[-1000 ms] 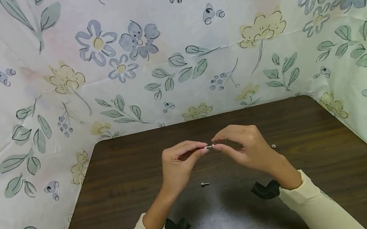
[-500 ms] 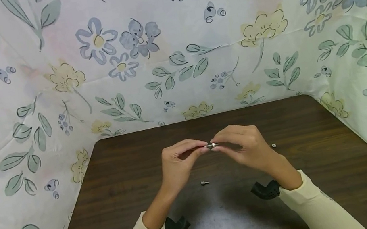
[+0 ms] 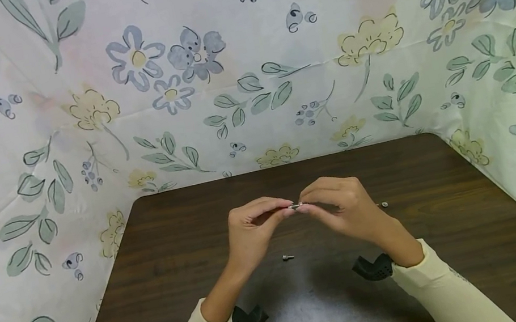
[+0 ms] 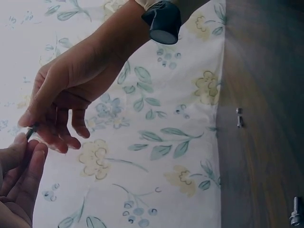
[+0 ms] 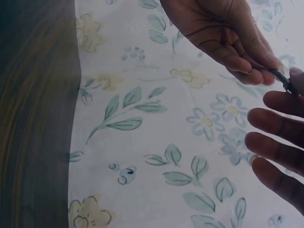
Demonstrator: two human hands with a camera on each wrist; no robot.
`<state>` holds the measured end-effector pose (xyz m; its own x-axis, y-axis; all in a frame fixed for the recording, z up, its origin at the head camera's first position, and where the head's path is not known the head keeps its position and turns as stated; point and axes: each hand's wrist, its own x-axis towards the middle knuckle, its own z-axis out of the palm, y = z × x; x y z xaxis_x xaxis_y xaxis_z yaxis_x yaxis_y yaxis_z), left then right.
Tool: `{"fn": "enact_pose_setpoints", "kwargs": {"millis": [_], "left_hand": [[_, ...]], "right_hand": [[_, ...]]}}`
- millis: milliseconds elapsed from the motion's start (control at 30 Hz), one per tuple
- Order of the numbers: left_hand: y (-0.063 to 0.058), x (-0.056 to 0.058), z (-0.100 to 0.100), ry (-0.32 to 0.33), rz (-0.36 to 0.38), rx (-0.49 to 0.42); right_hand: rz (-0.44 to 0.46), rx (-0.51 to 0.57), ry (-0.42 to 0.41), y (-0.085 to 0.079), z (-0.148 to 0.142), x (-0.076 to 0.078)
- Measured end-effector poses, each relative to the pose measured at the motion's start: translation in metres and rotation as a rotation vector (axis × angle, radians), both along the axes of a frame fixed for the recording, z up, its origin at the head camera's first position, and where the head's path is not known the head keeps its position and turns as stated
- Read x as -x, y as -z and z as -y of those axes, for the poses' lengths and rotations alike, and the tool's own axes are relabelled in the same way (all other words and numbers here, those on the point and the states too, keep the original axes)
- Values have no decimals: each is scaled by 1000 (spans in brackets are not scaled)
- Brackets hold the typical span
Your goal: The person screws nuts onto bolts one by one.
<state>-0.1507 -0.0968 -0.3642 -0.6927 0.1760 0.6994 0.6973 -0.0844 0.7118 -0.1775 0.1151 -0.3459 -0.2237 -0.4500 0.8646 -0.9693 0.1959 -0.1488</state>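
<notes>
In the head view, a small metal bolt [image 3: 295, 207] spans the gap between both hands, held above the table. My left hand [image 3: 252, 231] pinches one end between thumb and fingertips. At the other end, my right hand [image 3: 344, 206] pinches with thumb and index finger around a wider piece that looks like a nut [image 5: 288, 86]. The right wrist view has the dark bolt shaft [image 5: 277, 74] running from the left fingertips to this piece. The other right fingers [image 5: 270, 121] are spread and apart from it. Fingertips cover much of the nut.
On the brown table [image 3: 178, 267], a second bolt [image 3: 288, 257] lies nearer the body. A small nut [image 3: 384, 204] lies beyond the right wrist, with a small bolt [image 4: 240, 122] beside it in the left wrist view. Floral cloth [image 3: 252, 127] hangs behind the table and at its sides.
Both hands stay in nearly the same place. The right fingertips shift slightly around the bolt's end, where the light-coloured piece showed more clearly half a second ago.
</notes>
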Motion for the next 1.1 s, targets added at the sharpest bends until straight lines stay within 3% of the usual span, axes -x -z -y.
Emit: {"fn": "enact_pose_setpoints", "kwargs": {"millis": [200, 667, 1100], "left_hand": [[-1, 1, 0, 0, -12, -3], [-2, -1, 0, -2, 2, -3], [-2, 2, 2, -20, -17, -14]], "right_hand": [[20, -3, -8, -3, -2, -1], [-33, 18, -29, -3, 0, -1], [51, 1, 31, 0, -2, -1]]}}
